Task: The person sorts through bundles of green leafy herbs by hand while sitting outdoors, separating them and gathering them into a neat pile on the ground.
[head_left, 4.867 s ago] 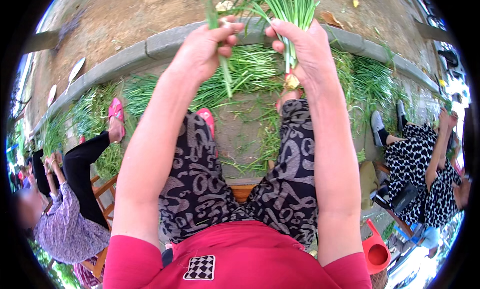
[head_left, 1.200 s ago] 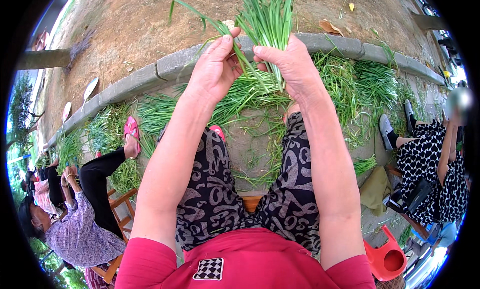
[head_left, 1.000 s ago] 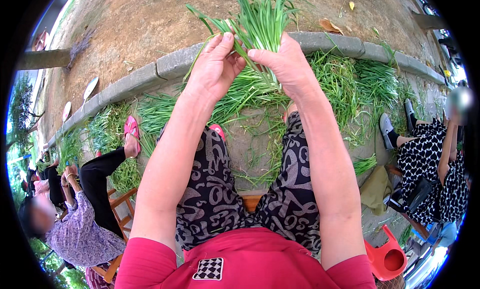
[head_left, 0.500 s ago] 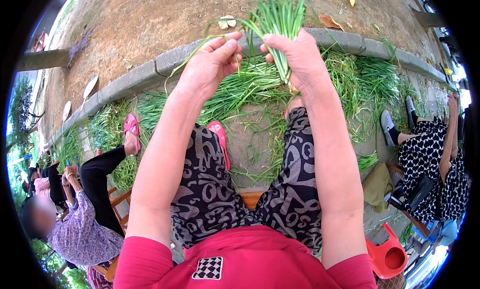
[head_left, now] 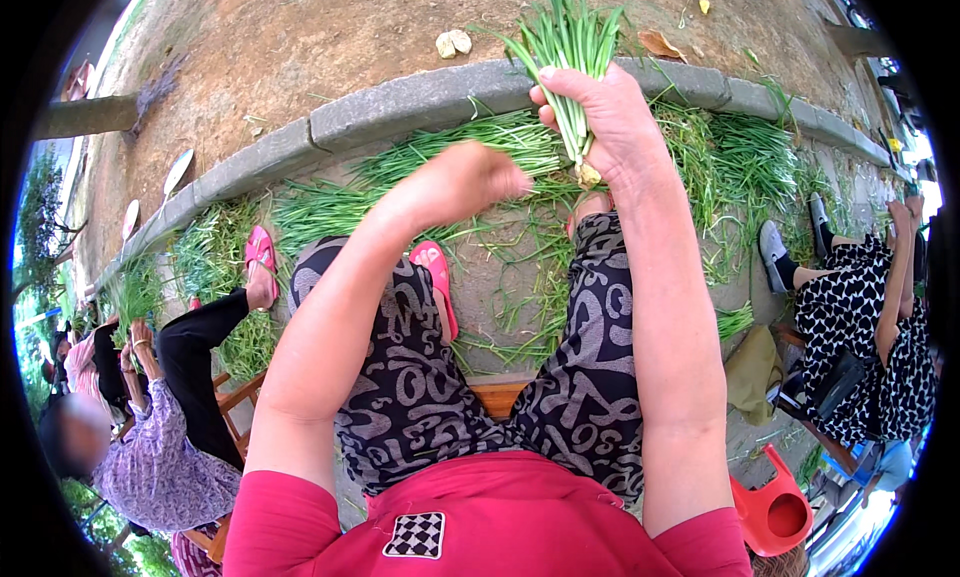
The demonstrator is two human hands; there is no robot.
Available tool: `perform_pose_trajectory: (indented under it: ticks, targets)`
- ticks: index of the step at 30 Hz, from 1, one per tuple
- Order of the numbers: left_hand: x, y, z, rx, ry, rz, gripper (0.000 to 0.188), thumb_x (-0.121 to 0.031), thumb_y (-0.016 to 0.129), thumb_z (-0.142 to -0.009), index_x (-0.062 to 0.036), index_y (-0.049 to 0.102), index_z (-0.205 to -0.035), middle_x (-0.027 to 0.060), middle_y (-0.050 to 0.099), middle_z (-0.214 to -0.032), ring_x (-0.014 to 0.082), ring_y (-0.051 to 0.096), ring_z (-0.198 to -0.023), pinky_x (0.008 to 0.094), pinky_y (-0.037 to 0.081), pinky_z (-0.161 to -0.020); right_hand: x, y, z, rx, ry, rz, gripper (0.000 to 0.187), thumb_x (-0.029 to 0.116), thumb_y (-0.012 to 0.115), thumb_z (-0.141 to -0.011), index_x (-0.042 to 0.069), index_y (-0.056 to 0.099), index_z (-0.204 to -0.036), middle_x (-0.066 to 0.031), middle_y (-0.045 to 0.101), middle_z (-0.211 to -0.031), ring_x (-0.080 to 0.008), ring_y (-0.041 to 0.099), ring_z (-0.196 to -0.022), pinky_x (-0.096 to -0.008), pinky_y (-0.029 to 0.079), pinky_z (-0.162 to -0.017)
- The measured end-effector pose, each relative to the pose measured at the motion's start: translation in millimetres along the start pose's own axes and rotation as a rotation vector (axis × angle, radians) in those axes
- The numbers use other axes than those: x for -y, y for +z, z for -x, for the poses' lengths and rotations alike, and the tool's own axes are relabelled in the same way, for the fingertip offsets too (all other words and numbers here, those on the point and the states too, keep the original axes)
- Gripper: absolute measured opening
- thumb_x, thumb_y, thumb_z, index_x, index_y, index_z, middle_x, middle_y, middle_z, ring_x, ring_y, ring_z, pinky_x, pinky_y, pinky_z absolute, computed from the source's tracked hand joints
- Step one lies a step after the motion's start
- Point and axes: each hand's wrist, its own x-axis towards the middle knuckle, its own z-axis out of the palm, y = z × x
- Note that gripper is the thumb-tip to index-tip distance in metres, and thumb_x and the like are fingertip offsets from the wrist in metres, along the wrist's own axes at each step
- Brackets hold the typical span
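My right hand (head_left: 612, 117) is closed around a bunch of green chives (head_left: 572, 47). Their leaves fan out upward, and the pale stalk ends (head_left: 587, 173) stick out below the fist. Lower and to the left is my left hand (head_left: 468, 182), smeared by motion, so its fingers and anything in them cannot be made out. It hovers over a pile of long green stalks (head_left: 340, 202) spread on the paving along the kerb, their pale ends toward the right. Loose leaves (head_left: 550, 327) are scattered between my feet.
A stone kerb (head_left: 400, 105) curves across in front, with bare soil (head_left: 300, 37) beyond. More greens (head_left: 755, 157) lie at the right. One person (head_left: 165, 457) sits at the left, another (head_left: 850, 327) at the right. A red plastic stool (head_left: 775, 512) stands at the lower right.
My left hand has moved down and away from the bunch, and the long leaf trailing from it no longer shows. My right hand still grips the chives, nearly in place.
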Motion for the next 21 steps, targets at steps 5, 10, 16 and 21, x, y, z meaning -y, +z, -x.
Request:
perform_pose_trajectory:
  ticks: [5, 10, 16, 21]
  targets:
    - [-22, -17, -4, -0.172, -0.002, 1.005, 0.057, -0.059, 0.049, -0.086, -0.0083, 0.056, -0.111, 0.0022, 0.057, -0.088, 0.0155, 0.055, -0.092, 0.036, 0.048, -0.081, 1, 6, 1, 0.121, 0.059, 0.018, 0.018, 0.001, 0.064, -0.078, -0.004, 0.056, -0.093, -0.0107, 0.062, -0.075, -0.0158, 0.061, -0.057, -0.0232, 0.053, -0.048]
    - [-27, -16, -17, -0.174, 0.164, 1.288, 0.052, -0.062, 0.047, -0.085, -0.011, 0.055, -0.093, -0.0033, 0.042, -0.066, 0.0115, 0.049, -0.066, 0.0336, 0.048, -0.071, 4, 15, 4, 0.28, 0.12, 0.051, 0.024, 0.004, 0.068, -0.076, -0.002, 0.057, -0.097, -0.0087, 0.063, -0.079, -0.0139, 0.062, -0.062, -0.023, 0.054, -0.053]
    - [-21, -24, -17, -0.184, 0.241, 1.341, 0.055, -0.058, 0.037, -0.091, -0.0075, 0.057, -0.1, 0.0009, 0.055, -0.076, 0.0104, 0.046, -0.059, 0.026, 0.043, -0.055, 7, 21, 11, 0.377, 0.127, 0.063, 0.03, 0.007, 0.071, -0.075, -0.002, 0.056, -0.099, -0.0086, 0.062, -0.081, -0.0143, 0.063, -0.067, -0.0235, 0.054, -0.054]
    - [-23, -26, -13, -0.168, 0.286, 1.305, 0.061, -0.058, 0.038, -0.09, -0.0037, 0.055, -0.114, 0.0066, 0.062, -0.098, 0.0114, 0.057, -0.073, 0.0269, 0.049, -0.061, 6, 24, 16, 0.43, 0.1, 0.13, 0.034, 0.012, 0.073, -0.074, -0.001, 0.056, -0.1, -0.0066, 0.062, -0.079, -0.0124, 0.061, -0.066, -0.0217, 0.053, -0.054]
